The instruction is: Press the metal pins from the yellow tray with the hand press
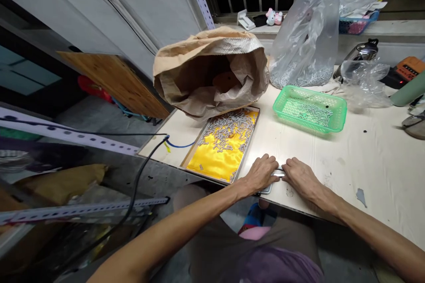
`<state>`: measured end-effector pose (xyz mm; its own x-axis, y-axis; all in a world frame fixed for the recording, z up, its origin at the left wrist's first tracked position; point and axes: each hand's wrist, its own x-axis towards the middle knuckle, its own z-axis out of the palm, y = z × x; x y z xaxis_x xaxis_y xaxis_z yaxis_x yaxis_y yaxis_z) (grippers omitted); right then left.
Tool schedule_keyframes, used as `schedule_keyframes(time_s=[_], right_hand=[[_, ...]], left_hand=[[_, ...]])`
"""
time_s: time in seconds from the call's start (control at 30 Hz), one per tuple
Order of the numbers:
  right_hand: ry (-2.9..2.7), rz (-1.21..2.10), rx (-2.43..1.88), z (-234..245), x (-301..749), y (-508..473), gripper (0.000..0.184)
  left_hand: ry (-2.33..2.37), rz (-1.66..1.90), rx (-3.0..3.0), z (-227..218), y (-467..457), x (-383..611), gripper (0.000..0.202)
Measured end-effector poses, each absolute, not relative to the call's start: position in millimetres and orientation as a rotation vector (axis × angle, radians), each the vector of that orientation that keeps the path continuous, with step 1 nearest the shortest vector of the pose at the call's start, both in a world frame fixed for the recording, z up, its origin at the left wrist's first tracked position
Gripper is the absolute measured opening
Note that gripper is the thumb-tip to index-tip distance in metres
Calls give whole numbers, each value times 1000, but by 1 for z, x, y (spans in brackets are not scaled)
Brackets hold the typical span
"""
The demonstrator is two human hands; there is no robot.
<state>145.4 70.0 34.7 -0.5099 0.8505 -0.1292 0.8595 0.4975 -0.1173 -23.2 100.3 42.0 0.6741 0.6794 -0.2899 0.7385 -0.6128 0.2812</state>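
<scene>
Near the front edge of the table, my left hand (262, 171) and my right hand (300, 177) face each other with curled fingers. Between them both grip a small silvery metal strip (279, 175), mostly covered by the fingers. A flat grey piece (266, 189) shows under my left hand at the table edge. To the left lies a shallow tray (246, 147) lined with yellow cloth (212, 163), holding many small metal screws (229, 128). Beyond my hands stands a green plastic basket (308, 127) with more small metal pieces (315, 115) in it.
A large paper sack (212, 48) gapes behind the tray. A clear plastic bag (305, 40) of small metal parts stands at the back. A kettle (361, 51), an orange-black battery pack (407, 73) and a green cylinder (410, 90) are right. A dark cable (141, 172) hangs at left.
</scene>
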Motion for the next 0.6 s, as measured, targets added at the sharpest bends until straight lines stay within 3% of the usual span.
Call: schedule_keyframes(time_s=[0.2, 0.33, 0.4, 0.47, 0.6], right_hand=[[2721, -176, 1554, 26, 150, 71, 9], [2848, -187, 1581, 21, 163, 80, 51], [2933, -153, 1584, 15, 170, 80, 64], [3006, -109, 1590, 8, 172, 77, 61], [3068, -228, 1646, 0, 162, 66, 36]], left_hand=[[1204, -207, 2471, 43, 99, -17, 19], [1276, 53, 2432, 46, 96, -30, 44], [1403, 213, 2340, 47, 93, -45, 35], [1583, 236, 2203, 47, 90, -60, 18], [1748, -13, 2024, 47, 85, -71, 24]])
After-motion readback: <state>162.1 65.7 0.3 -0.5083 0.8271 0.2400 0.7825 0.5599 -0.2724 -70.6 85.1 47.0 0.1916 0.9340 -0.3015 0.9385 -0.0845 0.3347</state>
